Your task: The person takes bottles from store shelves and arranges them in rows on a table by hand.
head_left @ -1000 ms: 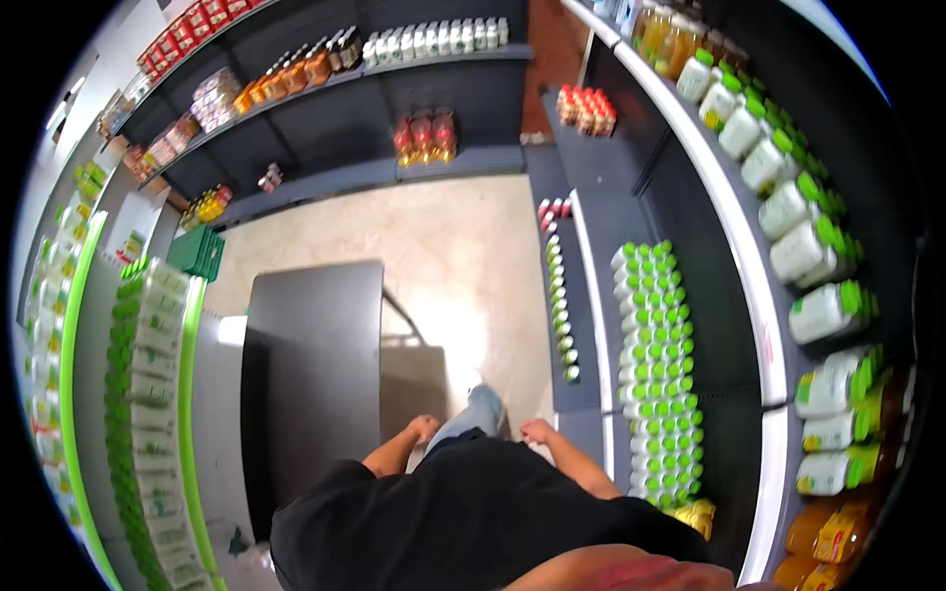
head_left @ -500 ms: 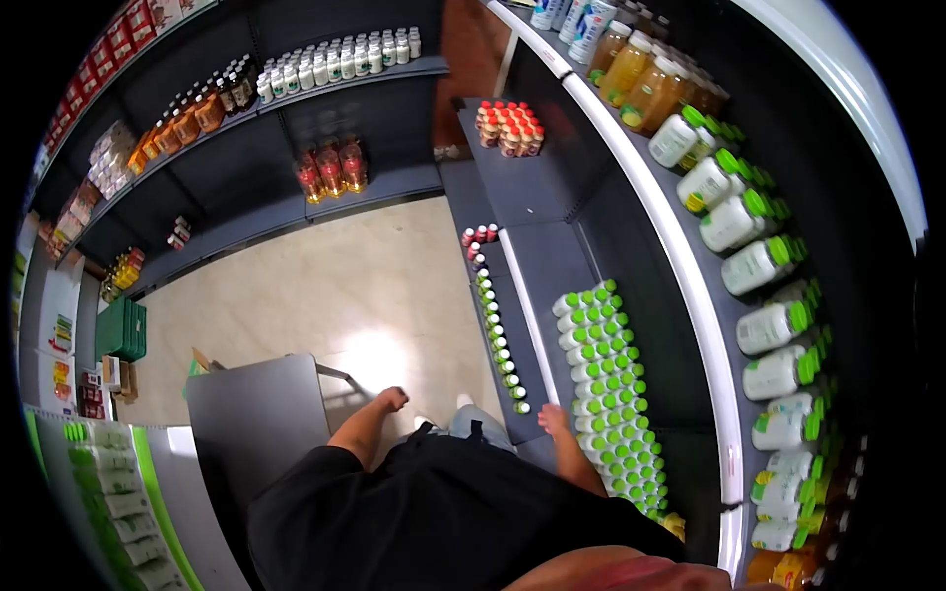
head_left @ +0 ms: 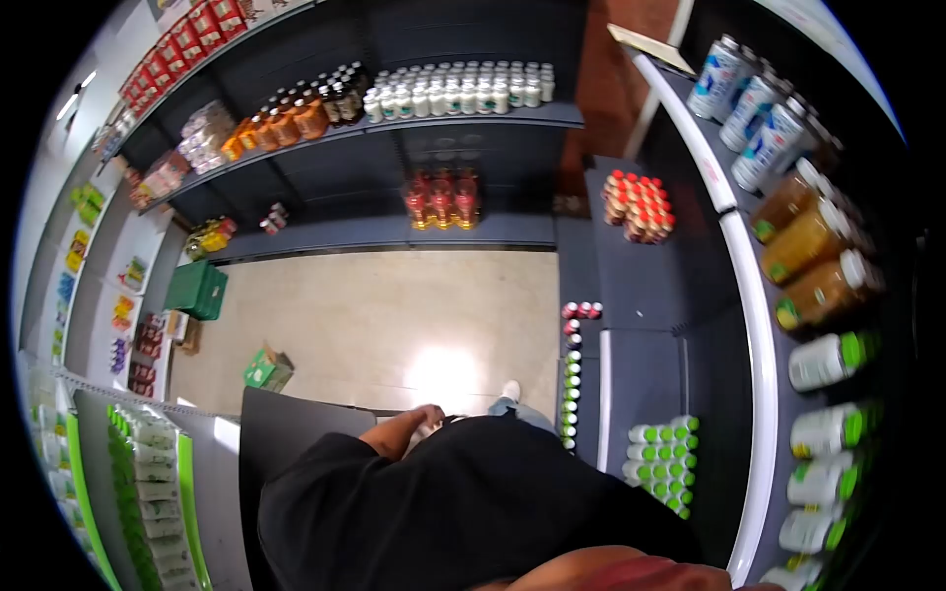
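Note:
My left hand (head_left: 428, 418) is low in front of my waist, beside the dark table (head_left: 296, 419). Its fingers are small and blurred, and something pale shows just beneath it, which may be clothing. Nowhere can my right hand be seen; my black shirt covers that side. To my right, white bottles with green caps (head_left: 662, 453) stand in rows on the lower shelf. A single line of small bottles (head_left: 572, 384) runs along the ledge in front of them, with a few red-capped ones at its far end.
Red-capped bottles (head_left: 639, 205) stand farther along the right shelf. Above them, a white-edged shelf (head_left: 754, 335) carries large bottles. White bottles (head_left: 458, 94) line the back shelf. A green crate (head_left: 197, 291) and a green carton (head_left: 268, 369) sit on the floor at left.
My view has swung left and forward along the aisle, so the shelves appear shifted right. My right hand, earlier seen by the green-capped bottles, has dropped out of sight. My left hand is closer to my waist.

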`<state>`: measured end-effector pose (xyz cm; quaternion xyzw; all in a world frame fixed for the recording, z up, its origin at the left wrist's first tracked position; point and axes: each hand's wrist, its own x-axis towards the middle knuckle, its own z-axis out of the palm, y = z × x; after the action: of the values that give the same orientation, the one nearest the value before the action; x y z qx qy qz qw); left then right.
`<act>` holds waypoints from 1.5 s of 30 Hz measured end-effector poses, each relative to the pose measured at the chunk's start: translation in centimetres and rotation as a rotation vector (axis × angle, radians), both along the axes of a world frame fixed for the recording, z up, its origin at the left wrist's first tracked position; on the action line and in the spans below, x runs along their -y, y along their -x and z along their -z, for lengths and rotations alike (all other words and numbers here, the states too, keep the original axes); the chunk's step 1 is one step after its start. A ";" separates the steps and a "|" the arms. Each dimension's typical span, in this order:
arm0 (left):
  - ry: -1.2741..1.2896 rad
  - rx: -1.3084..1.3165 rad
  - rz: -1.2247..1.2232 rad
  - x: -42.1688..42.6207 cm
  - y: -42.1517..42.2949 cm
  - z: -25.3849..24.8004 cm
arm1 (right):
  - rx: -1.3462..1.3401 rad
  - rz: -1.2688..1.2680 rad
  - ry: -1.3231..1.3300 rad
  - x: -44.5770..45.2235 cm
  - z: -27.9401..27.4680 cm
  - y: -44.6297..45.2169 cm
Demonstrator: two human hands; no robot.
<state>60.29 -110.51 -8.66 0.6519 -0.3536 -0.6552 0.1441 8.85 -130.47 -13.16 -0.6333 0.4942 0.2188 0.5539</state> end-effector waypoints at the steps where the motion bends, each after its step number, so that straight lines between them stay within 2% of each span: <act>1: -0.099 -0.242 -0.177 0.3 -3.5 -0.8 | -0.013 -0.141 0.091 4.6 1.0 -1.9; 3: 0.153 -0.028 -0.214 1.9 -8.6 -2.2 | -0.035 -0.693 0.485 15.2 5.9 -5.2; 4: 0.108 0.154 -0.400 3.2 -10.0 -2.8 | -0.046 -0.894 0.734 21.1 8.1 -7.6; 5: 0.057 0.336 -0.583 4.7 -10.7 -4.7 | 0.052 -0.406 0.777 25.2 2.6 -10.7; 6: 0.059 0.422 -0.687 5.8 -12.0 -5.2 | 0.240 -0.388 0.960 29.2 -0.7 -13.5; 7: 0.058 0.502 -0.792 6.7 -12.6 -5.3 | 0.314 0.455 0.461 31.9 -4.4 -17.6; 8: 0.070 0.465 -0.888 7.9 -12.2 -6.1 | 0.320 0.280 0.545 36.0 -5.2 -19.6; 9: 0.077 0.425 -0.865 8.5 -11.6 -5.8 | 0.395 0.415 0.439 37.7 -9.1 -22.7; 10: 0.091 0.382 -0.841 9.6 -11.0 -5.2 | 0.507 0.485 0.488 39.2 -10.4 -25.1; 11: 0.110 0.339 -0.814 11.0 -10.5 -4.4 | 0.474 0.500 0.446 40.6 -12.4 -27.3; 13: 0.130 0.415 -0.570 12.6 -7.9 -1.7 | 0.550 0.602 0.206 40.8 -15.7 -31.4; 15: 0.158 0.527 -0.649 14.5 -4.2 -2.3 | 0.646 0.606 0.108 42.0 -6.9 -33.9; 16: 0.042 0.522 -0.707 16.1 -4.3 -3.8 | 0.573 0.505 0.248 40.6 -5.4 -34.5; 17: -0.074 0.509 -0.762 18.1 -4.6 -4.7 | 0.527 0.228 0.293 39.0 -2.9 -34.1; 18: -0.058 0.407 -0.724 19.1 -6.4 -2.2 | 0.507 -0.039 0.353 37.5 -0.6 -33.7; 19: -0.043 0.295 -0.684 20.0 -8.0 0.1 | 0.261 -0.146 0.130 34.6 -3.3 -34.3; 20: -0.167 0.134 -0.691 21.8 -9.5 -1.3 | 0.294 -0.095 -0.007 33.3 -3.9 -34.1; 21: -0.120 0.150 -0.588 23.0 -11.3 -0.9 | 0.329 -0.045 -0.134 33.1 -2.9 -33.3; 22: -0.152 -0.141 -0.617 23.8 -14.5 1.6 | 0.362 0.005 -0.261 33.4 -3.2 -32.7; 23: -0.282 -0.155 -0.390 26.8 -16.8 -0.3 | 0.397 0.055 -0.381 35.1 -4.5 -33.1; 24: -0.220 0.124 -0.168 28.2 -18.3 2.2 | 0.167 0.191 -0.203 37.8 -9.3 -34.5; 26: -0.425 0.210 -0.113 34.3 -21.6 2.6 | 0.402 0.262 -0.180 45.6 -0.9 -31.9; 27: -0.528 0.247 -0.081 37.3 -23.2 2.8 | 0.277 -0.002 0.039 49.3 -5.0 -32.4; 28: -0.318 0.146 -0.167 40.1 -24.1 2.3 | 0.298 0.323 -0.225 52.5 -10.1 -32.1; 30: 0.093 -0.052 -0.339 45.7 -26.4 -2.2 | 0.745 0.175 0.001 59.0 -4.4 -31.0; 31: 0.124 0.097 -0.309 48.3 -27.3 2.9 | 0.477 0.473 0.039 59.5 -10.1 -34.6; 32: 0.144 0.249 -0.279 52.2 -27.0 -0.3 | 0.249 0.823 0.068 60.2 -15.4 -38.1; 33: 0.234 0.232 -0.254 54.9 -27.3 -2.4 | 0.296 0.819 0.109 61.4 -16.1 -39.7; 34: 0.285 0.311 -0.213 57.5 -27.8 -2.1 | 0.343 0.814 0.150 62.7 -16.4 -41.2; 35: 0.290 0.264 -0.217 59.5 -28.4 -1.7 | 0.385 0.812 0.182 62.4 -16.0 -41.9; 36: 0.285 0.245 -0.193 61.2 -28.9 -3.5 | 0.364 0.757 0.166 61.7 -15.5 -43.1; 38: 0.268 0.184 -0.222 63.8 -30.0 -2.1 | 0.344 0.637 0.141 60.6 -14.9 -47.1; 40: 0.248 0.151 -0.263 65.2 -30.6 -2.2 | 0.521 0.569 -0.070 57.8 -11.9 -49.5; 41: 0.242 0.128 -0.291 65.3 -30.9 -3.0 | 0.694 0.383 -0.091 56.9 -5.9 -49.8; 43: 0.241 0.102 -0.360 64.6 -31.5 -3.4 | 0.576 -0.338 0.201 57.7 -9.5 -52.9; 45: 0.198 0.057 -0.463 62.2 -33.2 -2.8 | 0.537 -0.181 0.329 62.5 -11.4 -57.1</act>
<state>93.49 -172.70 -5.87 0.7164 -0.2613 -0.5483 0.3434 66.00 -192.92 -1.80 -0.7907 0.3008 0.0094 0.5331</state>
